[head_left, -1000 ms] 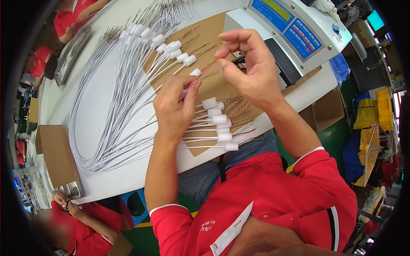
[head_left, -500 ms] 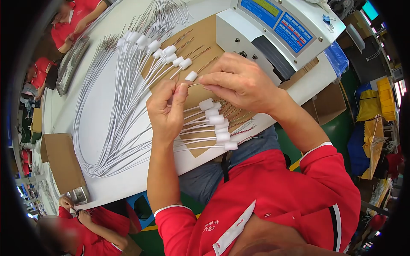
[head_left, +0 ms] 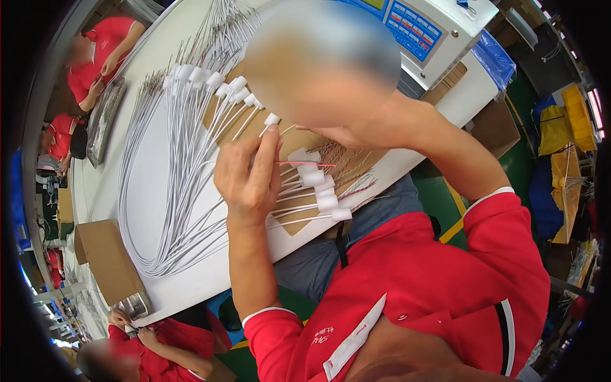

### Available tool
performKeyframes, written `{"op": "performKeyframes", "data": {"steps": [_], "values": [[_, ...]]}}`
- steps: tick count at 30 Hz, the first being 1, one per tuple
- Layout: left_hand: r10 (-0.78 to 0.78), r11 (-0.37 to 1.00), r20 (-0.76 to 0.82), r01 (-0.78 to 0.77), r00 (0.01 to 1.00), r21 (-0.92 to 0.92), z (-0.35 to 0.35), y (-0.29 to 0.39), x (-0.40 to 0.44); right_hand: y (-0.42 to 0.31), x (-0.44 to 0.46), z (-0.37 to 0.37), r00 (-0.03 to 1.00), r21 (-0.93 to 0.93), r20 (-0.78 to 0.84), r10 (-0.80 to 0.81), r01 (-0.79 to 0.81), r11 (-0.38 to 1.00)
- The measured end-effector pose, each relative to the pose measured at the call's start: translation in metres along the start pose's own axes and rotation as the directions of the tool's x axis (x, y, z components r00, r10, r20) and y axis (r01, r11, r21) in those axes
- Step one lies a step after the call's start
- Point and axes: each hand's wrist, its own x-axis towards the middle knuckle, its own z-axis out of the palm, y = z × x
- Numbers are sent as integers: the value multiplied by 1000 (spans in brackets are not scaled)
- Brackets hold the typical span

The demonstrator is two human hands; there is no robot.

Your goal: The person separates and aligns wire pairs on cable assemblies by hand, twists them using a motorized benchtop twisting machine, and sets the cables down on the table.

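Observation:
My left hand point(head_left: 249, 175) is closed round the end of a white cable, with a red wire point(head_left: 312, 165) sticking out to its right. A white foam cylinder point(head_left: 272, 120) shows just above its fingertips. To the right, my right hand point(head_left: 356, 127) is largely covered by a blurred patch, so its fingers and anything in them are hidden. Below the hands, several white foam cylinders point(head_left: 328, 203) on cables lie in a row with twisted wire ends pointing right. Up and to the left are more foam-tipped cables point(head_left: 197, 76), fanned out over brown cardboard point(head_left: 213, 118).
A white machine point(head_left: 445, 38) with a blue keypad stands at the upper right, partly blurred. An open cardboard box point(head_left: 111, 261) and a metal tin point(head_left: 135, 305) are at the table's lower left. Co-workers in red sit at the upper left and lower left.
The view has shifted, so the machine appears higher. My left hand has tilted, and a red wire now points right from it. My right hand's fingers were visible before and are now hidden by the blur.

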Motion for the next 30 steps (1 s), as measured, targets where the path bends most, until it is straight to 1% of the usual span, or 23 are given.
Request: {"op": "performKeyframes", "data": {"steps": [3,6,9,12,15,18,21,24,27,30], "values": [[-172,970,64,180,983,-164,18,1,-8,13,2,1,993,-83,117,27,-17,996],[-235,943,120,257,964,-212,25,6,-7,20,2,3,969,-46,225,104,-96,994],[-276,908,148,308,950,-283,33,9,-9,14,9,-8,902,-81,370,222,-206,975],[-321,867,158,357,934,-347,38,10,-8,17,10,-9,897,-159,376,234,-186,970],[-387,831,177,425,905,-358,43,9,-6,22,3,-11,950,-403,279,137,-13,915],[-462,786,212,508,861,-353,43,9,-5,26,5,-17,937,-560,308,166,37,828],[-495,750,210,537,843,-386,46,8,-9,39,1,-16,944,-616,306,125,97,782],[-512,743,229,561,828,-365,45,7,-9,42,6,-10,923,-609,365,118,141,780],[-519,740,234,569,822,-359,44,7,-10,46,5,-6,941,-607,334,59,166,777],[-552,712,253,607,795,-352,44,8,-9,44,5,-8,939,-613,341,52,180,770]]}}
